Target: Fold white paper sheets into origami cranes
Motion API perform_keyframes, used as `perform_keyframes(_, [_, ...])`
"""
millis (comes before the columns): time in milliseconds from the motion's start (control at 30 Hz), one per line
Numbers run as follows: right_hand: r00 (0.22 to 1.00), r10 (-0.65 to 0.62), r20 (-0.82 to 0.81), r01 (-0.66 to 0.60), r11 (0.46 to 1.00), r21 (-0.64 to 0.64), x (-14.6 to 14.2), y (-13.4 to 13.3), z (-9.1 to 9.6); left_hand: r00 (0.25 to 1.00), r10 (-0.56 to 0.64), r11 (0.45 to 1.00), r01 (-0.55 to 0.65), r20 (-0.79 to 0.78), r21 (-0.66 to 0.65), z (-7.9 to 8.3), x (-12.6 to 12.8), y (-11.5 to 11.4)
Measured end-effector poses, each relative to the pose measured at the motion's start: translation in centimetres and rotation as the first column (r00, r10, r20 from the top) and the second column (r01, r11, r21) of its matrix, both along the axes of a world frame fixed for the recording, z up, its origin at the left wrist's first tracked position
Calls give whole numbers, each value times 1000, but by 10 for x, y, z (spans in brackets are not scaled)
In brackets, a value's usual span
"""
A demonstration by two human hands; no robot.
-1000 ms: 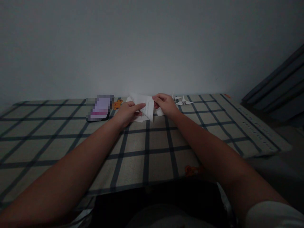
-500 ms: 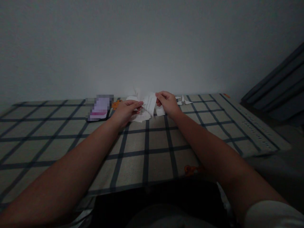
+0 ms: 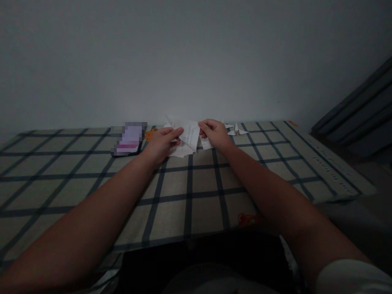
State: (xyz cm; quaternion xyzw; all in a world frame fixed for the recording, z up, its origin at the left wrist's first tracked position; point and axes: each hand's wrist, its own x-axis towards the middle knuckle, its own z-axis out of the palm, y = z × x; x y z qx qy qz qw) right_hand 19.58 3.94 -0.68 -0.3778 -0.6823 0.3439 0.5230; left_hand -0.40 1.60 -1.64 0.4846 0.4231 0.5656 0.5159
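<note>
Between my two hands is a piece of white printed paper (image 3: 191, 134), held above the table. My left hand (image 3: 163, 141) pinches its left side between thumb and fingers. At its upper right edge, my right hand (image 3: 214, 132) is closed on it, thumb on top. Other white paper sheets (image 3: 181, 154) lie flat underneath, partly hidden by my hands. Just right of my right hand stands a folded paper crane (image 3: 237, 130); a second white folded piece beside it is mostly covered by the hand.
A phone (image 3: 128, 141) with a lit, blurred screen leans at the left of the table. The checked tablecloth (image 3: 171, 183) has orange printed figures. A plain wall (image 3: 196, 61) rises behind, and a dark curtain (image 3: 361, 110) hangs at the right.
The held paper and my right hand have shifted slightly left. The paper's blurred upper left flap has also moved left and lower. Both hands keep their grip.
</note>
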Motion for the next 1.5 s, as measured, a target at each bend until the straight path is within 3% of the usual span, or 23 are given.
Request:
perform_keyframes(400, [1000,4,-9,-4,1000,15,2,4,-3,996,75,997,-75,38,0,4,0,1])
perform_keyframes(600, [999,26,31,-27,999,43,2,2,-4,995,51,998,-53,90,20,7,0,-1])
perform_keyframes(900, [996,32,80,-37,997,63,4,2,-4,972,149,988,-155,180,22,8,-2,4])
perform_keyframes(1500, [994,37,98,-42,998,50,3,4,-6,951,257,957,-275,174,89,4,-7,8])
